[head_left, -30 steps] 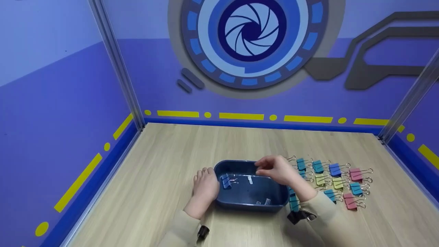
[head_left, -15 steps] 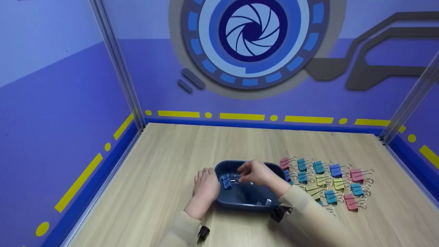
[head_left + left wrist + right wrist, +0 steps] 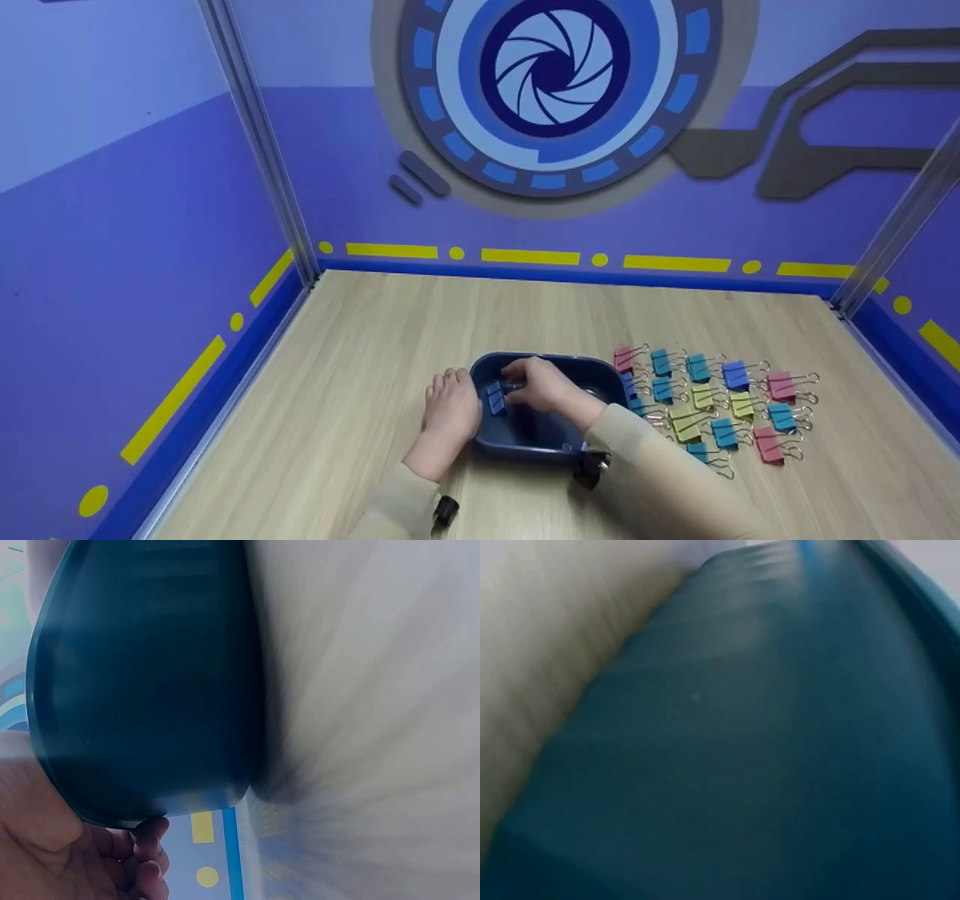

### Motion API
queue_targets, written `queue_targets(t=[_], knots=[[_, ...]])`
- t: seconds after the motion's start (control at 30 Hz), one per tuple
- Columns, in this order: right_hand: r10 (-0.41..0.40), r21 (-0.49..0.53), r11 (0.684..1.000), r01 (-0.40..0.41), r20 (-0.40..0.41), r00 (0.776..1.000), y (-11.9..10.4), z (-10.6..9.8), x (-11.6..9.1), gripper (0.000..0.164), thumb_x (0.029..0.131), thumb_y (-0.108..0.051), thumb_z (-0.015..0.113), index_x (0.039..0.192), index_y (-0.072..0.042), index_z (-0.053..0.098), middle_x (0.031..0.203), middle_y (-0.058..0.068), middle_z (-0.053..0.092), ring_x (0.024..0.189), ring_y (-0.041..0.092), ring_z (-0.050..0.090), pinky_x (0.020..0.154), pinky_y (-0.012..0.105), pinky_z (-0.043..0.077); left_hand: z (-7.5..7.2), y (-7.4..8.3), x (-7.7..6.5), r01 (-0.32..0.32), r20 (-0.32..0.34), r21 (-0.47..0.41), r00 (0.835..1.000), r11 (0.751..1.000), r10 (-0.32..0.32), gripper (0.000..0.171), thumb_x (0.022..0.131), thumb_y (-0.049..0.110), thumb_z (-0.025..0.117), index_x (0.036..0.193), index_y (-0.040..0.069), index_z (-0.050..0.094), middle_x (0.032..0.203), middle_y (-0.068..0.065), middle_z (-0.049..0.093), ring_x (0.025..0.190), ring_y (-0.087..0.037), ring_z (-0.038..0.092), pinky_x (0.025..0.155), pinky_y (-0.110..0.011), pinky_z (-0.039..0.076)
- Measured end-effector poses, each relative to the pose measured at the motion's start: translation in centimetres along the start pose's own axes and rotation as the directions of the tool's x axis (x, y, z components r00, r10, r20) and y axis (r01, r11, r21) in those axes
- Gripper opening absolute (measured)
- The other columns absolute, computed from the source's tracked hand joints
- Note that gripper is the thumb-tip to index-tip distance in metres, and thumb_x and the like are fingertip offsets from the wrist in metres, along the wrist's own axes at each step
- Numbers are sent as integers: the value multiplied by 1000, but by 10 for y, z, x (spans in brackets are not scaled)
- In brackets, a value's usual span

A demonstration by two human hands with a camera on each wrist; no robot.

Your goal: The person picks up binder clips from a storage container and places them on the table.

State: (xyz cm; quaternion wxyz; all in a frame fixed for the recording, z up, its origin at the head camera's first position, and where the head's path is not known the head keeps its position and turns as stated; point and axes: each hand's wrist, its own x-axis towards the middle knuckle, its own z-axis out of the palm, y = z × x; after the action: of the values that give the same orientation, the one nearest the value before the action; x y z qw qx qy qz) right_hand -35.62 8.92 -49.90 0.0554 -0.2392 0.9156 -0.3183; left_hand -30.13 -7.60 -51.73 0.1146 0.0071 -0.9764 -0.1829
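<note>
A dark blue plastic box (image 3: 525, 452) stands on the table. My left hand (image 3: 452, 405) holds its left end; in the left wrist view the fingers (image 3: 150, 881) curl at the corner of the box wall (image 3: 150, 690). Inside the box, near the left end, lies a blue binder clip (image 3: 496, 399). My right hand (image 3: 546, 386) reaches down into the box, thumb and forefinger apart on either side of the clip's wire handles. The right wrist view shows only the outer side of the box (image 3: 727, 727), with the right fingers hidden.
Right of the box, several binder clips lie in loose rows: red (image 3: 781, 385), yellow (image 3: 685, 425), teal (image 3: 724, 433) and blue (image 3: 736, 374). A small clear piece (image 3: 568, 447) sits in the box. Blue printed walls (image 3: 420, 217) border the wooden table (image 3: 360, 352).
My right hand has moved left and down from over the box's right side to the blue clip, uncovering clips on the table. The left hand has stayed at the box.
</note>
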Motion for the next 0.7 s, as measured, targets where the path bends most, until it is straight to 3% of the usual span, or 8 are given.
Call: queue_targets(t=[0.2, 0.37, 0.7], knots=[[-18, -19, 1000, 18, 2, 1000, 1, 4, 3, 26, 77, -5, 84, 101, 1, 77, 91, 10, 77, 81, 16, 67, 79, 36, 57, 1, 0, 0, -2, -11, 8, 1000, 1000, 3, 25, 91, 14, 66, 107, -3, 58, 105, -19, 61, 100, -35, 55, 86, -46, 44], [-11, 14, 1000, 11, 16, 1000, 1, 4, 4, 12, 77, -2, 82, 89, -1, 78, 74, 4, 72, 60, 6, 56, 58, 22, 48, 2, 0, 0, -11, -26, 8, 1000, 1000, 11, 23, 89, 13, 66, 104, -2, 58, 103, -19, 61, 99, -36, 55, 85, -47, 44], [11, 104, 995, -12, 12, 1000, 4, 0, 1, 11, 79, 2, 76, 89, -1, 79, 73, 7, 75, 57, 4, 57, 54, 19, 48, 1, -1, 0, -3, -18, 20, 1000, 1000, 3, 23, 91, 15, 66, 104, -2, 59, 102, -18, 61, 99, -35, 56, 83, -46, 44]])
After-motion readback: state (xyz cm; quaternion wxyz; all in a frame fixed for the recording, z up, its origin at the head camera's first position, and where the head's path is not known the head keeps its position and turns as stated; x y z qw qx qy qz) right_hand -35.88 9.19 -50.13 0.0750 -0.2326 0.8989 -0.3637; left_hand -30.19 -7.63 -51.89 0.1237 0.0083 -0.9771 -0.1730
